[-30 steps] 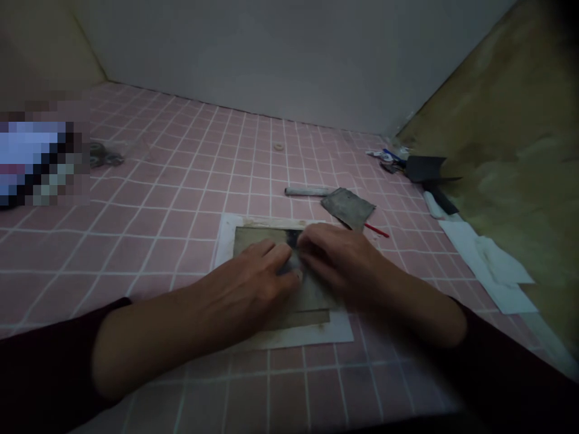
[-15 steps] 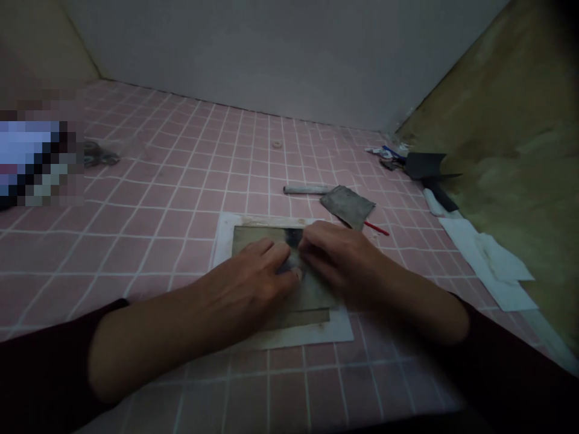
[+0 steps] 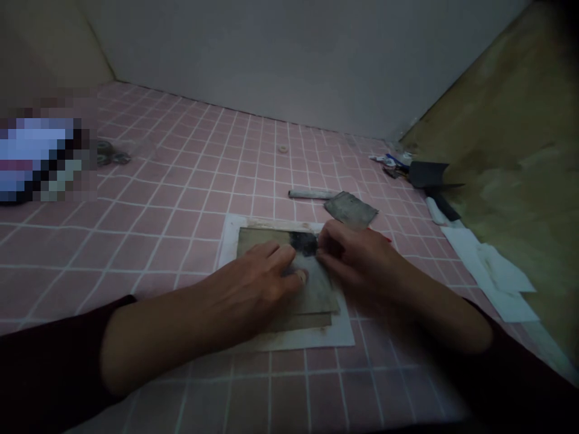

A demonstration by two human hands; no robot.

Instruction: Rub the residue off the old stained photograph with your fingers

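- fingers of left hand [image 3: 251, 277] and right hand [image 3: 357, 259] curl down on a stained tan rectangular sheet [image 3: 316, 295], seemingly steadying it; any pinch cannot be told
- sheet lies on white paper [image 3: 342, 328] over pink tiled surface [image 3: 158, 241]

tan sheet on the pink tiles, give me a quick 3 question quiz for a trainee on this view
1. True or false: the left hand and the right hand both rest on the tan sheet, which lies on a white backing sheet.
2. Multiple choice: what lies on the pink tiles just beyond the right hand? A) a grey flat piece, B) a pair of scissors, C) a coffee mug.
3. Short answer: what colour is the patch near the far edge of the tan sheet, between the hands?

Key: 1 true; 2 A; 3 dark, nearly black
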